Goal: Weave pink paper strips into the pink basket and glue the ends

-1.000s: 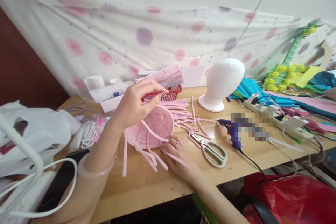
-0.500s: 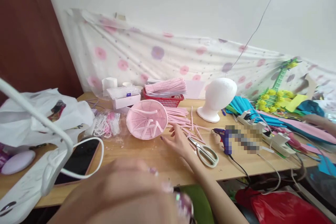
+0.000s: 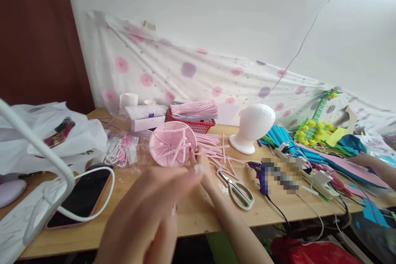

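A pink bowl-shaped basket [image 3: 159, 142] sits on the table, its hollow facing me, with several pink fuzzy strips [image 3: 179, 152] inside. My right hand [image 3: 200, 163] is at its right rim; the thumb lies over the rim and the other fingers are outside, closed on it. Beside that hand, loose pink strips [image 3: 213, 140] fan out to the right. My left hand [image 3: 151, 210] is large and blurred in the foreground, fingers stretched out and holding nothing I can see. Scissors [image 3: 236, 189] lie to the right of my right forearm.
A white foam head [image 3: 252, 128] stands at the back. Right of the scissors lie a glue gun [image 3: 261, 175] and power strips [image 3: 321, 185] with cords. A red basket [image 3: 201, 126] holds pink bundles. A phone [image 3: 82, 196] and white stand [image 3: 58, 189] are left. Another person's hand [image 3: 368, 161] is far right.
My right hand has moved left from the loose strips to the basket's rim, its fingers drawing closer together. More strips show inside the basket. My left hand has lifted and shifted, fingers now stretched.
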`<state>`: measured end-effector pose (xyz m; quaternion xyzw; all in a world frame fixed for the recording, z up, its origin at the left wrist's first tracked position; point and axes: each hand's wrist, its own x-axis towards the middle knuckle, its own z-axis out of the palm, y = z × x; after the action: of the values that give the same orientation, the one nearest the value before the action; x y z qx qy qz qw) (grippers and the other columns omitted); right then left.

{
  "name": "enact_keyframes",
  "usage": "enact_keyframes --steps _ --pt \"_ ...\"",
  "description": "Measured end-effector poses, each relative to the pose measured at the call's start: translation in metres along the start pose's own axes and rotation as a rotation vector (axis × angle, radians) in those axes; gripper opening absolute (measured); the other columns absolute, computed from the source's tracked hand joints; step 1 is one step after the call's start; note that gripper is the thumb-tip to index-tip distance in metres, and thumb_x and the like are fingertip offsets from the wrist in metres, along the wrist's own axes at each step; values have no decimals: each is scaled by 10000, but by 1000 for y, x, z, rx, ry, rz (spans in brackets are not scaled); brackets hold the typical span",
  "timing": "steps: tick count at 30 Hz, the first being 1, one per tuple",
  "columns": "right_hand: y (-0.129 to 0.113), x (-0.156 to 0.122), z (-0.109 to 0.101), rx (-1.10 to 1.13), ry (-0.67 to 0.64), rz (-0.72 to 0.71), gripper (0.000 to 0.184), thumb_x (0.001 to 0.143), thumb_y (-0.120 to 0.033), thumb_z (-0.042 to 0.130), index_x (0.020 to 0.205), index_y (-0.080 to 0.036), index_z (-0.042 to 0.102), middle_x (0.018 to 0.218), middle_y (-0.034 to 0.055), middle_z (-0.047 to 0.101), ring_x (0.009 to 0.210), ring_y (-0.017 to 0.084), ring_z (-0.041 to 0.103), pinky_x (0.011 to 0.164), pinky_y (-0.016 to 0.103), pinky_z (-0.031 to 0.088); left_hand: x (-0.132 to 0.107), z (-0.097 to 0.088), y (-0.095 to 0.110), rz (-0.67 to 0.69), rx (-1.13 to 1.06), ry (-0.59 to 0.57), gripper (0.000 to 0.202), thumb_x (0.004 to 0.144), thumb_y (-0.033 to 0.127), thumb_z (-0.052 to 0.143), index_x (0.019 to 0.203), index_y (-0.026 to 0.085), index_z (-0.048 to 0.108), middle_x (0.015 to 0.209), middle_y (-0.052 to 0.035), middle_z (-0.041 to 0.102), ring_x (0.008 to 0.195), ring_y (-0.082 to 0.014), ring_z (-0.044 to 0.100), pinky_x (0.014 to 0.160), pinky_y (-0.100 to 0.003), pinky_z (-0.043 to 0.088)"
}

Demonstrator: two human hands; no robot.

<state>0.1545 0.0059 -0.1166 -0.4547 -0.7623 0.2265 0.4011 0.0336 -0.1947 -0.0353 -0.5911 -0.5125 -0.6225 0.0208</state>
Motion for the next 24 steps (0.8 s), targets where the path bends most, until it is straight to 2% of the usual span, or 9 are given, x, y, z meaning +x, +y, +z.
enact_keyframes --steps 3,5,7,9,12,14,16,21,24 --pt "10 4 2 108 -7 -32 297 938 -376 379 1057 -168 556 797 61 643 711 211 620 649 312 478 14 7 -17 20 50 35 255 932 170 456 1050 261 663 1105 -25 646 1079 -169 608 963 -315 501" --pt "17 4 2 175 -14 -47 317 925 -379 391 1093 -168 557 756 30 624 637 183 591 591 285 472 19 14 -42 -89 101 189 226 904 173 457 1043 209 631 1089 -62 637 1081 -201 602 975 -363 498" --pt "23 3 1 225 -9 -56 322 916 -372 413 1121 -170 558 745 14 612 598 163 562 551 265 454 20 20 -71 -196 179 238 308 868 241 507 1152 169 598 1173 -119 615 1128 -258 582 991 -436 497" --pt "26 1 -4 261 0 -65 319 917 -364 433 1133 -168 562 727 2 594 582 153 535 532 254 433 18 26 -98 -301 203 183 486 857 317 529 1309 138 520 1316 -172 558 1257 -307 524 1080 -508 431" --pt "23 -5 -16 310 7 -79 318 921 -372 462 1139 -166 567 700 -15 558 583 145 510 534 250 416 14 32 -125 -528 68 -2 674 834 380 534 1442 125 394 1463 -202 463 1339 -317 484 1103 -501 424" --pt "20 -9 -27 347 -2 -84 325 919 -392 489 1144 -171 570 677 -29 536 570 138 495 532 249 412 11 35 -131 -623 -57 -125 701 830 397 519 1462 134 370 1470 -189 474 1301 -295 537 1071 -463 467" --pt "18 -13 -36 387 -15 -80 347 918 -419 511 1165 -182 567 658 -41 519 549 132 481 523 248 410 10 37 -132 -629 -105 -188 675 829 412 502 1443 148 410 1429 -167 532 1237 -284 593 1038 -451 496" --pt "16 -17 -48 472 -3 -47 368 917 -465 537 1168 -199 576 654 -43 506 532 130 469 507 252 409 7 39 -126 -596 -87 -182 670 805 463 507 1390 135 493 1369 -166 590 1185 -289 624 1033 -464 496" --pt "18 -20 -51 500 21 -28 346 927 -459 535 1159 -211 598 756 -11 562 562 128 465 526 256 415 3 39 -119 -640 -119 -184 681 789 481 550 1375 137 506 1350 -165 602 1143 -289 647 950 -437 557"
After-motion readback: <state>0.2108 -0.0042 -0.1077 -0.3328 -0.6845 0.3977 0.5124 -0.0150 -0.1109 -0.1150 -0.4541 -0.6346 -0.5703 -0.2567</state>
